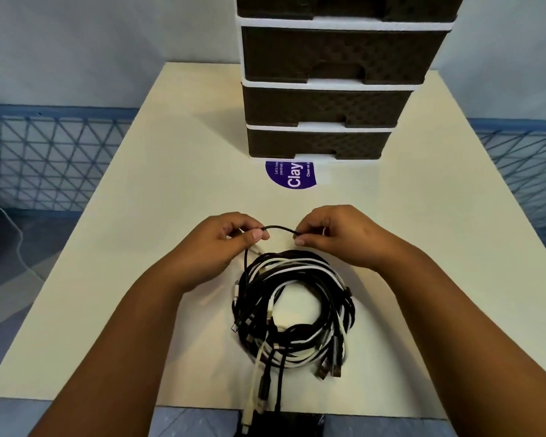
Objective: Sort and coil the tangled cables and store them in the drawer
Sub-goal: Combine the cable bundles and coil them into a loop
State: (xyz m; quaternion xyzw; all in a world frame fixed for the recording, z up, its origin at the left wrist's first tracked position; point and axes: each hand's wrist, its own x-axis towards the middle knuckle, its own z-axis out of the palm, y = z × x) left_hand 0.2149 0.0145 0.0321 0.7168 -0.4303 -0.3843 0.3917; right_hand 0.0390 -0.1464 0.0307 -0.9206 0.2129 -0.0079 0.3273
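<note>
On the cream counter point(171, 171), close to its near edge, a ring-shaped bundle of cables point(293, 310) lies tangled, black and white strands wound through one another, with several plug ends trailing toward the person and a few hanging over the edge. Just beyond the bundle, both hands are raised a little above it. The left hand point(224, 244) pinches a thin black cable point(279, 229) between thumb and fingertips, and the right hand point(334, 238) pinches the same strand a short way along, so a small arch of it spans the gap between them. From the left hand the strand drops back into the heap.

The drawer unit point(325, 99) stands at the far side of the counter, well apart from the cables, dark woven-look fronts in white frames, every drawer closed.

I'd judge the trouble lies in that strand's buried part. If it is pulled while looped through the others, it could tighten the knot or drag the whole bundle along the counter, and the plug ends already over the edge might pull more cable down after them. A hard tug near a connector could also strain it.

A purple round sticker point(292, 178) sits half under the drawer unit; it reads "Clay" in large white letters, with smaller lines beside it, one starting "Clean as", the rest too small to read.
</note>
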